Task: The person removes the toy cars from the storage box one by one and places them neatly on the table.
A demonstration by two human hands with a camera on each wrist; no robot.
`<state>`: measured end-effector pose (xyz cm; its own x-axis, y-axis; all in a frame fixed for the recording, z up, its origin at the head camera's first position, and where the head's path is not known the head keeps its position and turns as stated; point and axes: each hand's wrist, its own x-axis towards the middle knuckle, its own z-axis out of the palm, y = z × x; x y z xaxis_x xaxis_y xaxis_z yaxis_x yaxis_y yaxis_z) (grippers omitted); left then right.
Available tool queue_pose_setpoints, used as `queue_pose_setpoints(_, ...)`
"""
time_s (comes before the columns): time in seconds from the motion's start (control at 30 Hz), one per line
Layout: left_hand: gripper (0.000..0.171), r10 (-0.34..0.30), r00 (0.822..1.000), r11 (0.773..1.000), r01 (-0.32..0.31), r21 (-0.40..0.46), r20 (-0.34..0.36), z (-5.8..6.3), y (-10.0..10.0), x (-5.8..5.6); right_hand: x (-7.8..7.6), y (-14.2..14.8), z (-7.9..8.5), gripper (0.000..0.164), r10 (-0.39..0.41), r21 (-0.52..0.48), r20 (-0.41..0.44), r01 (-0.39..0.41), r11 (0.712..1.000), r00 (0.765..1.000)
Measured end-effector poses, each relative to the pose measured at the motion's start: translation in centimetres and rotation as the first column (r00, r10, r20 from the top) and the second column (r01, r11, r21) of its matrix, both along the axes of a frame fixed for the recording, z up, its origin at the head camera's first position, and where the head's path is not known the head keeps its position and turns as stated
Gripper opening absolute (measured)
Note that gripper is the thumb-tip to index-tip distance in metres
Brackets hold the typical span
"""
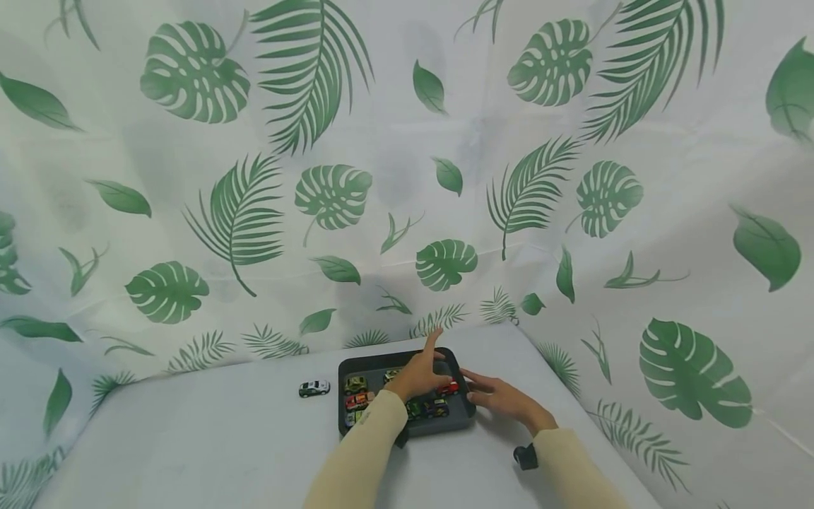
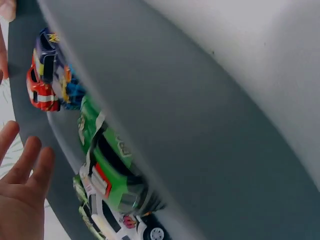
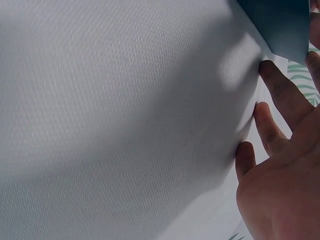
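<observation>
A dark grey tray (image 1: 445,425) with several toy cars in it stands on the table. Over its middle, my left hand (image 1: 420,375) is spread, the index finger stretched out and the thumb apart from it. In the left wrist view its loosely bent fingers hold nothing. A red toy car (image 1: 448,387) lies near that thumb; whether they touch I cannot tell. My right hand (image 1: 509,401) is at the tray's right side, fingers extended against or just beside its wall. Several of its fingertips rest on the table in the right wrist view. A green toy car (image 2: 112,160) shows closely in the left wrist view.
Left of the tray, a white and green toy car (image 1: 314,388) sits alone on the white table (image 1: 210,438). Inside the tray's left part are an olive car (image 1: 356,384) and an orange-red car (image 1: 359,401). Leaf-printed cloth (image 1: 381,212) stands behind and along the right.
</observation>
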<state>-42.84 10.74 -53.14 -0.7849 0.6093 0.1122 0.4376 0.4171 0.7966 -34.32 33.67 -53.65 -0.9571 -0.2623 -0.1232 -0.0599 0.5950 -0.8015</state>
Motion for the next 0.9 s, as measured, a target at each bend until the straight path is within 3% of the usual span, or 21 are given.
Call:
queue_pose_setpoints(0.13,0.108,-0.016,0.999,1.000,0.015,-0.027,-0.051,-3.5,0.6,-2.5,0.0,0.1,-0.1,0.064,0.017,0.012,-0.009,-0.017,1.000,1.000)
queue_pose_setpoints(0.17,0.108,-0.020,0.998,0.999,0.018,-0.040,-0.054,-3.7,0.7,-2.6,0.0,0.1,-0.1,0.064,0.022,0.014,-0.012,-0.022,1.000,1.000)
queue_pose_setpoints(0.23,0.109,-0.015,0.999,0.999,0.013,-0.046,-0.037,-3.1,0.8,-2.1,0.0,0.2,-0.1,0.063,0.029,0.017,-0.018,-0.028,0.999,0.999)
queue_pose_setpoints(0.37,0.108,0.008,1.000,0.997,-0.007,-0.074,0.015,0.2,0.7,0.4,0.1,0.2,-0.1,0.062,0.029,0.019,-0.024,-0.028,0.999,0.999)
queue_pose_setpoints(0.43,0.108,0.016,1.000,0.996,-0.015,-0.085,0.017,0.5,0.8,0.8,0.1,0.2,-0.1,0.062,0.031,0.018,-0.027,-0.031,0.999,0.999)
queue_pose_setpoints(0.57,0.109,-0.001,0.999,0.995,-0.002,-0.099,-0.032,-0.6,1.0,0.0,0.2,0.2,-0.2,0.062,0.047,0.012,-0.037,-0.047,0.999,0.998)
queue_pose_setpoints(0.63,0.111,-0.008,0.998,0.994,0.002,-0.109,-0.054,-1.7,1.2,-0.9,0.2,0.2,-0.2,0.063,0.054,0.004,-0.034,-0.054,0.999,0.998)
queue_pose_setpoints(0.7,0.113,-0.009,0.999,0.994,0.003,-0.112,-0.052,-2.4,1.4,-1.5,0.2,0.2,-0.2,0.063,0.051,-0.004,-0.029,-0.051,0.999,0.998)
queue_pose_setpoints(0.73,0.113,-0.005,1.000,0.994,0.003,-0.111,-0.022,-2.2,1.5,-1.4,0.2,0.2,-0.2,0.063,0.048,-0.005,-0.026,-0.048,0.999,0.999)
queue_pose_setpoints(0.8,0.114,-0.008,0.999,0.993,0.003,-0.119,-0.043,-3.3,1.8,-2.2,0.1,0.2,-0.3,0.063,0.038,-0.004,-0.019,-0.038,0.999,0.999)
queue_pose_setpoints(0.9,0.114,-0.011,0.999,0.991,0.005,-0.131,-0.043,-3.2,1.9,-2.0,0.1,0.2,-0.4,0.063,0.020,0.003,-0.011,-0.020,1.000,1.000)
